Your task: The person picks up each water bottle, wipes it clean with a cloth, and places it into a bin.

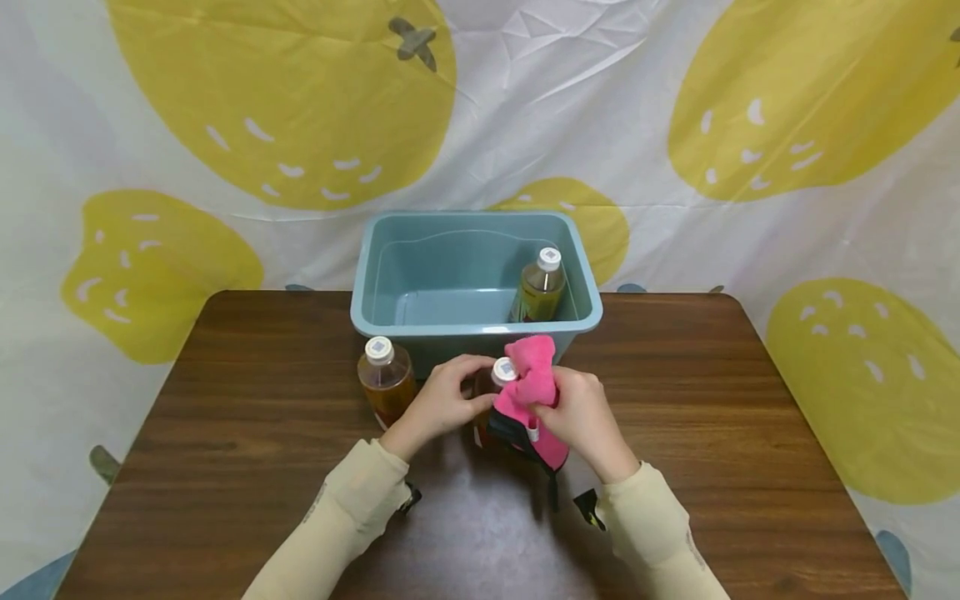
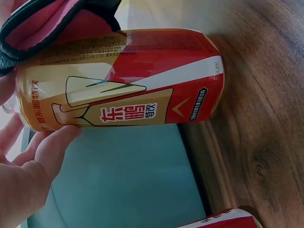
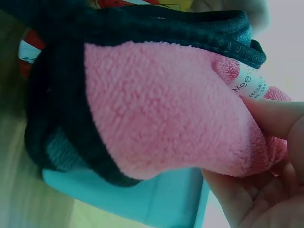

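A bottle with a red and gold label stands upright at the table's middle, in front of the tub; its white cap shows in the head view. My left hand holds this bottle near its top from the left side. Bunched in my right hand is a pink cloth with dark edging, pinched between thumb and fingers. The cloth hangs against the bottle's right side and hides part of it. A small white tag sticks out near the right thumb.
A blue-green tub stands at the back of the wooden table, with another white-capped bottle in its right end. One more bottle stands left of my left hand, close to the tub's front. A patterned fabric hangs behind.
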`<state>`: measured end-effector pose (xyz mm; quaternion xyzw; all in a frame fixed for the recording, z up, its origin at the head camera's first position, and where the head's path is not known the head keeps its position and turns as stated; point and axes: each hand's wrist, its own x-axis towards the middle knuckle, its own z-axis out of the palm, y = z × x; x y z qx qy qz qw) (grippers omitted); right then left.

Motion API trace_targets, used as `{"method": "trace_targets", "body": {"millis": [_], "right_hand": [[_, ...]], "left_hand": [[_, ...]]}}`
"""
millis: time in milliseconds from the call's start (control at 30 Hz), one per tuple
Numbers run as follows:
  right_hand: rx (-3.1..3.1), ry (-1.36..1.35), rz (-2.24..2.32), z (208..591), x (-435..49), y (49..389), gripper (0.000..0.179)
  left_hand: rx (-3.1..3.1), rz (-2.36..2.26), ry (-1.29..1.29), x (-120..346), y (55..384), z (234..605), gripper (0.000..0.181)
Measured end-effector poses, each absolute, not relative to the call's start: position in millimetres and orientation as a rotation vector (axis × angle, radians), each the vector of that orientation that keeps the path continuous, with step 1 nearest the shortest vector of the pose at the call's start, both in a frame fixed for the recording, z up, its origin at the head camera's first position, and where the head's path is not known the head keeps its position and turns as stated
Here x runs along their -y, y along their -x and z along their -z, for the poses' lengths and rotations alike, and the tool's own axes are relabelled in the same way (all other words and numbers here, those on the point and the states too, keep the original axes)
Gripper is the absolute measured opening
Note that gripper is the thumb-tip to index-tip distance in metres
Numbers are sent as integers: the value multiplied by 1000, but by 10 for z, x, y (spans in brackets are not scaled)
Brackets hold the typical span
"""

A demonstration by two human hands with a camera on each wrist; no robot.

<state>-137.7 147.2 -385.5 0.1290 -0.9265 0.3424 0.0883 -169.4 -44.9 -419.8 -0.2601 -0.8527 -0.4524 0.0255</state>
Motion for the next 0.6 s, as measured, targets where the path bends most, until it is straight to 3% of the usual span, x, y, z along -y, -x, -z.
{"method": "trace_targets", "body": {"millis": [300,600], "right_hand": [[2708,-318,-1046,4083,-1518,1288,17],[2747,-341,-964,4744,-1531,1325,15]], "left_hand": [[2656,1426,765,427,1691,4200,40],[2633,1491,753,432,1700,4206,39]]}}
